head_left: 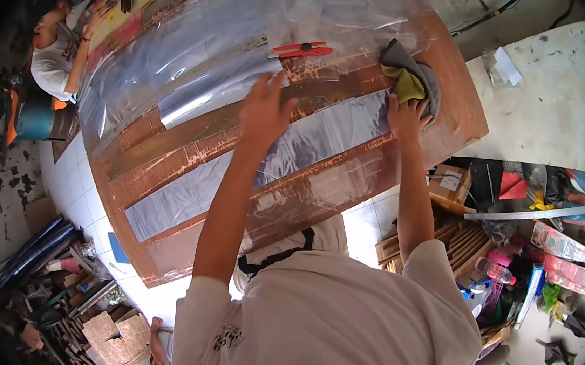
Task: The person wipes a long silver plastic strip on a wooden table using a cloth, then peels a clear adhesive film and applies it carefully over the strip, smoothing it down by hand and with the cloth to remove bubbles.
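Observation:
My left hand (266, 111) is open, fingers spread, over the middle of the brown worktable (185, 163), with the far edge of a long silvery-grey strip (330, 131) close beside it. The strip looks wrinkled and glossy and runs across the table near its front edge. At the strip's right end, my right hand (407, 116) has its fingers on a crumpled grey and yellow cloth (410, 85). Its grip is partly hidden by the folds. Beyond my left hand lie a shiny, film-like piece (221, 94) and a red utility knife (302, 50) with a black knob.
Clear plastic sheeting (173, 42) covers the table's far part. Another person (55, 61) works at the far left. A pale board (544, 88) stands at the right, above boxes and clutter (498, 272). Wood scraps (71, 295) pile up at the left.

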Demonstrator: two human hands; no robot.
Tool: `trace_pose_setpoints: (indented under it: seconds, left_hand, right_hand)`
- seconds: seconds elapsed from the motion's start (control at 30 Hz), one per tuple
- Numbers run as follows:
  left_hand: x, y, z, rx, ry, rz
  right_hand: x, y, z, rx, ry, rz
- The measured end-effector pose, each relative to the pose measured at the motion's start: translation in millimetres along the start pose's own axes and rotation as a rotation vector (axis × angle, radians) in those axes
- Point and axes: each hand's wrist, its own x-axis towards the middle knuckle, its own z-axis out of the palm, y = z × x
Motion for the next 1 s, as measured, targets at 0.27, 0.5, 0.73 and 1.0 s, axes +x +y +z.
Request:
trace_pose_setpoints:
  seconds: [0.27,0.5,0.73,1.0]
  left_hand:
    - [91.0,-8.1,65.2,0.037,-0.092,0.116]
    - [140.8,-18.3,62.6,0.073,0.012,0.081]
    - [178.3,-13.5,43.9,0.141,-0.016,-0.042]
    - [98.5,18.9,4.5,0.109,0.229,0.127]
  right_hand:
    - [-3.5,0.7,-1.2,0.014,0.071,-0.022]
    - [-3.6,3.5,4.7,0.036,0.171,-0.042]
    - [-4.0,-1.7,0.3,-0.007,0.12,-0.035]
    - [-39.5,-29.0,-8.9,0.037,0.101,-0.124]
